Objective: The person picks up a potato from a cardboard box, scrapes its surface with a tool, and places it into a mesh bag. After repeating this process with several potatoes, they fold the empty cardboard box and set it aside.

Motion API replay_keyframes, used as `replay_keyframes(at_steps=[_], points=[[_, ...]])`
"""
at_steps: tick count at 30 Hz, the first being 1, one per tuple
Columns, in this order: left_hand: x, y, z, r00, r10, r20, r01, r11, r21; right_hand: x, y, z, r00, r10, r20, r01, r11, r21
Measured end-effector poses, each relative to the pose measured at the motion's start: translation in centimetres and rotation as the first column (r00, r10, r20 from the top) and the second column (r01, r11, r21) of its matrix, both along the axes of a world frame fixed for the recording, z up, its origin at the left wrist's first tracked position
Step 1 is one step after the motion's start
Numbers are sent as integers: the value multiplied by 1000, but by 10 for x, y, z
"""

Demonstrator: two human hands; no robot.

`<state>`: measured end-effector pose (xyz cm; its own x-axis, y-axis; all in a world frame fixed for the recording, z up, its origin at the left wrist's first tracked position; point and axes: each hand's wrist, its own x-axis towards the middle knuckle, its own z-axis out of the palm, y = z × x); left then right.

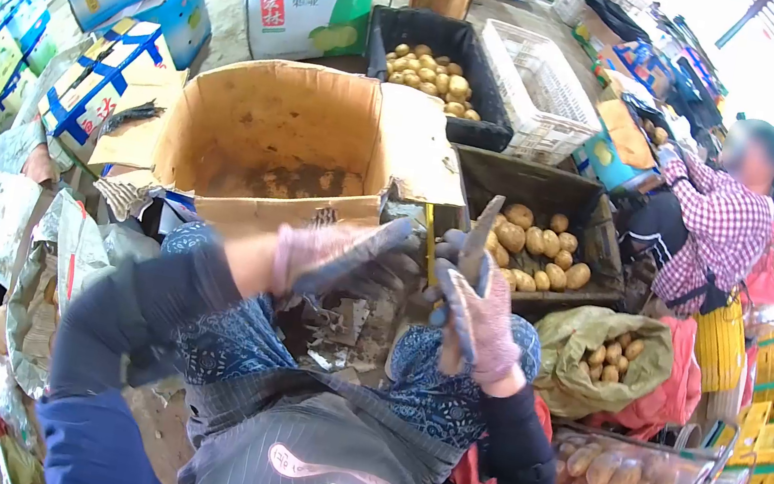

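**Gloved hands raised over knees, blade held in right**

A dark blade point(479, 240) is gripped upright in the right hand point(485, 324), with the fingers closed round its lower part. The left hand point(332, 259) is held just left of it and is blurred; its grip cannot be told. An open box point(287, 140) is seen just beyond the hands. Potatoes are held in a crate point(600, 237) to the right and in a sack point(596, 326) nearer. A person point(718, 229) in a plaid shirt is seen far right.
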<state>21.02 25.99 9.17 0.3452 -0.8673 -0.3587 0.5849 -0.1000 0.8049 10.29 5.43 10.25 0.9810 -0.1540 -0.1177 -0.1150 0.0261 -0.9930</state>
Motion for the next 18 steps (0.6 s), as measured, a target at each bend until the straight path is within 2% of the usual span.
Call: replay_keyframes(at_steps=[1,2,3,4,5,6,7,8,9,11,13,14,15,17,18], points=[[29,11,7,979,-62,196,30,987,159,6,-6,9,1000,-4,-5,4,1000,7],[53,28,14,962,-19,272,-37,979,200,12,-12,24,997,27,-74,-28,1000,-7],[88,46,11,867,-79,493,-57,966,254,18,-19,39,988,60,-145,-63,998,-17],[120,68,7,842,-14,540,-177,938,300,25,-28,46,984,80,-162,-98,989,-106],[147,91,10,765,-16,644,-296,880,373,32,-39,41,990,55,-127,-60,997,-39],[169,112,10,603,-81,794,-486,752,446,46,-49,46,979,62,-194,-79,993,-84],[198,144,-2,440,-179,880,-632,634,445,62,-59,52,964,66,-258,-102,986,-129],[230,187,-27,398,-184,899,-742,512,433,78,-71,50,968,39,-248,-61,995,-82],[228,199,-10,381,-373,846,-843,235,484,96,-82,44,971,10,-240,-19,999,-36],[262,274,-41,339,-585,737,-921,-47,386,137,-102,19,990,-30,-140,16,995,-103],[273,328,-61,426,-598,679,-905,-287,315,181,-123,-19,979,-109,-174,69,974,-218],[277,355,-75,472,-554,685,-881,-330,340,202,-126,-37,965,-143,-219,64,941,-331],[277,386,-93,519,-509,687,-852,-373,367,220,-127,-53,958,-145,-247,51,935,-350],[276,463,-144,396,-334,855,-918,-141,370,253,-126,-80,942,-151,-301,25,923,-385],[276,492,-159,399,-189,897,-916,-45,398,269,-122,-85,928,-129,-351,-46,893,-448]])
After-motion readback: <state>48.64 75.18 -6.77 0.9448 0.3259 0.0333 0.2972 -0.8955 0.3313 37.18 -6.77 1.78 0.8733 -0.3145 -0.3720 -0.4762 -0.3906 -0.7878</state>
